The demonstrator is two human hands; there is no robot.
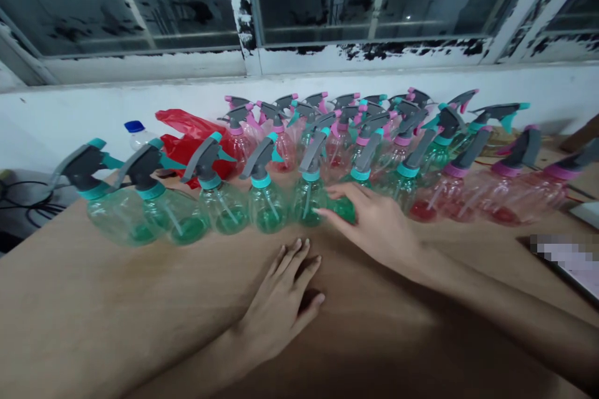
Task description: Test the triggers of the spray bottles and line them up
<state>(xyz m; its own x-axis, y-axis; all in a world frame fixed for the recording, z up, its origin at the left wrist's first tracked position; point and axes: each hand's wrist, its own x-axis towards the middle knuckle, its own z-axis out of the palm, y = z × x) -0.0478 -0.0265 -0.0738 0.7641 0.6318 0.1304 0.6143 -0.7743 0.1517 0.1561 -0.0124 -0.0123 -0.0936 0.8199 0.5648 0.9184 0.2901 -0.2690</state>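
A front row of clear spray bottles with grey trigger heads runs across the wooden table [93, 287]. Those on the left, such as the green spray bottle [269, 212], have teal collars; pink ones, like this pink spray bottle [452, 196], stand to the right. My right hand [374, 224] has its thumb and fingers around the lower body of a green spray bottle [344, 207] in mid-row, partly hidden behind the hand. My left hand [285, 293] lies palm down on the tabletop in front of the row, fingers spread, holding nothing.
More pink and green spray bottles crowd behind, among them a pink spray bottle [339, 149]. A red plastic bag [187, 134] and a blue-capped bottle [135, 131] are at back left. Black cables [32, 199] lie beyond the left edge. A flat dark-edged object [571, 262] lies right.
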